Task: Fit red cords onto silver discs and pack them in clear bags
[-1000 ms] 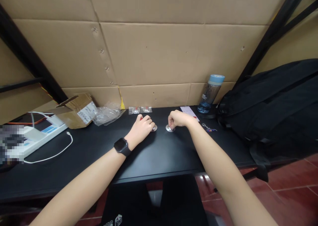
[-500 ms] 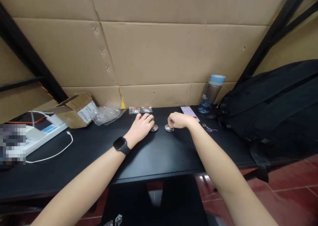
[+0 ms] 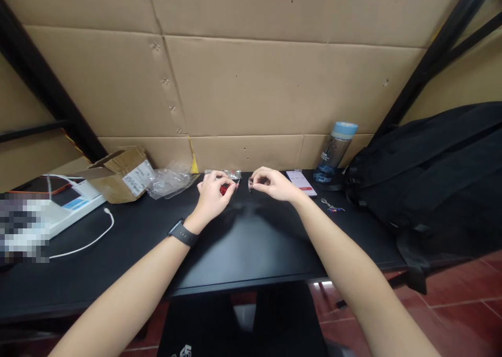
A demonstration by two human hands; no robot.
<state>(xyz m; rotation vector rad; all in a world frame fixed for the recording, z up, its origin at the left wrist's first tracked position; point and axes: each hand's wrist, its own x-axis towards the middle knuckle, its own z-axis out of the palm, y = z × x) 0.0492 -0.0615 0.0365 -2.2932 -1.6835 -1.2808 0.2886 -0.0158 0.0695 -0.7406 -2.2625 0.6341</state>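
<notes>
Pinched in my left hand is a small metal disc, seen nearly edge-on, and something red shows under the fingers. My right hand grips a second metal disc between thumb and fingers. Both discs are held up off the black table, facing each other with a small gap between them. Behind my left hand, clear packets lie at the back of the table, partly hidden by the fingers.
At the left are an open cardboard box, crumpled clear plastic and a white power strip with a cable. On the right stand a phone, a keyring, a bottle and a black backpack.
Both discs have been lifted from the table and turned on edge. My right hand has moved a little left and up, and my left wrist has rotated.
</notes>
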